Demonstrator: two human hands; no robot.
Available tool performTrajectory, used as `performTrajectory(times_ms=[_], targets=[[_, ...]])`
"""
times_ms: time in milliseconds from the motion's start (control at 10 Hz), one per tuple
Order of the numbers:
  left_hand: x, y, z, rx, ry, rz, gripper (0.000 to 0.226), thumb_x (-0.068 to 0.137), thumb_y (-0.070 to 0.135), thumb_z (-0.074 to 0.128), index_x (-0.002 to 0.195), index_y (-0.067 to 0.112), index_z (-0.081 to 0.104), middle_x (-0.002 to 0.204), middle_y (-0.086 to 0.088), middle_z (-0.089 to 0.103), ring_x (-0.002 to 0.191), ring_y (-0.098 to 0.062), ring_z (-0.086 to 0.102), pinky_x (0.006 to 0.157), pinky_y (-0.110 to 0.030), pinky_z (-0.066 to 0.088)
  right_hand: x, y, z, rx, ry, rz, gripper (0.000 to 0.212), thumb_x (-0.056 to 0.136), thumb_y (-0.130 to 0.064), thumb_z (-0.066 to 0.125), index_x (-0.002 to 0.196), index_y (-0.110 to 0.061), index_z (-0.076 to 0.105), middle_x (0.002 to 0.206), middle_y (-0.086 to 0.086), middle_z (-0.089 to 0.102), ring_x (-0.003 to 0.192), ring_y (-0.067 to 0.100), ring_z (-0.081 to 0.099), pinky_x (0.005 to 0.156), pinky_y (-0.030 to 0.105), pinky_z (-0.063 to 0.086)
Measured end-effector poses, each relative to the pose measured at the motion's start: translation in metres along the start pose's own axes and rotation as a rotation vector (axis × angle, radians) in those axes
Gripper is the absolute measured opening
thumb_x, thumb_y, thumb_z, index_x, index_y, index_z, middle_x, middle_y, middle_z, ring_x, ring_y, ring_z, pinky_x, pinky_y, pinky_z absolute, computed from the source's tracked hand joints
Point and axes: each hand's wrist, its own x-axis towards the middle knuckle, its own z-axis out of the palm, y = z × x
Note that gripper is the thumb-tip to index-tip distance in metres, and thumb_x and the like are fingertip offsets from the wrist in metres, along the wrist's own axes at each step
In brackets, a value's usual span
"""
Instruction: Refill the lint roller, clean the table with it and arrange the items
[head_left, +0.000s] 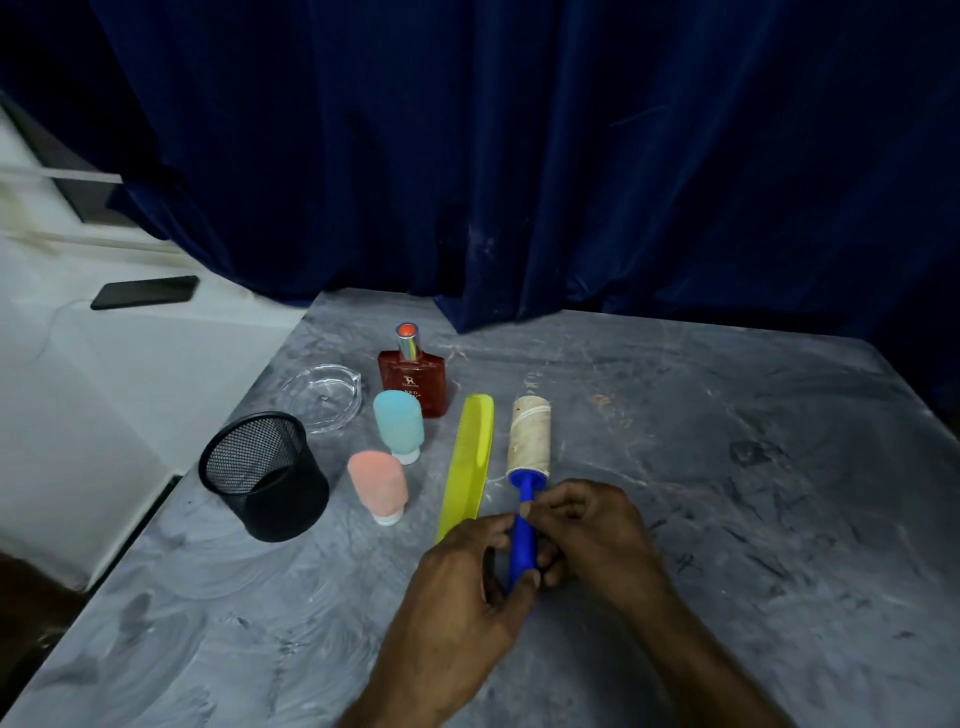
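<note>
A lint roller (529, 441) with a dirty beige roll and a blue handle lies on the grey marble table (727, 467), roll pointing away from me. My left hand (467, 582) and my right hand (587, 530) both grip the blue handle from either side. Just left of the roller lies a yellow-green comb (467, 462). Further left stand a light blue squeeze bottle (399, 431) and a pink squeeze bottle (378, 486), both cap down. A red perfume bottle (413, 379) stands behind them.
A black mesh cup (265, 475) stands at the left, with a clear glass dish (324, 397) behind it. A dark blue curtain (519, 156) hangs at the table's back edge. A black phone (145, 292) lies on a white surface beyond the left edge.
</note>
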Motion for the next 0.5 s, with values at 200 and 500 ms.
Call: performTrajectory(times_ms=[200, 500], targets=[[-0.001, -0.001, 0.002, 0.029, 0.021, 0.026, 0.045, 0.088, 0.026, 0.080, 0.132, 0.028, 0.071, 0.114, 0.015, 0.072, 0.072, -0.002, 0.064, 0.075, -0.011, 0.049, -0.004, 0.001, -0.002, 0.017, 0.004, 0.013, 0.012, 0.090, -0.018, 0.079, 0.086, -0.007, 0.076, 0.064, 0.016, 0.074, 0.050, 0.027, 0.067, 0.047, 0.034, 0.058], [-0.008, 0.007, -0.005, 0.050, 0.074, -0.021, 0.038, 0.090, 0.038, 0.077, 0.126, 0.031, 0.069, 0.111, 0.017, 0.068, 0.068, -0.007, 0.065, 0.071, -0.020, 0.055, -0.015, -0.003, -0.013, 0.121, 0.068, -0.006, 0.017, 0.093, -0.016, 0.075, 0.086, -0.001, 0.073, 0.077, 0.022, 0.073, 0.049, 0.026, 0.063, 0.044, 0.032, 0.054]])
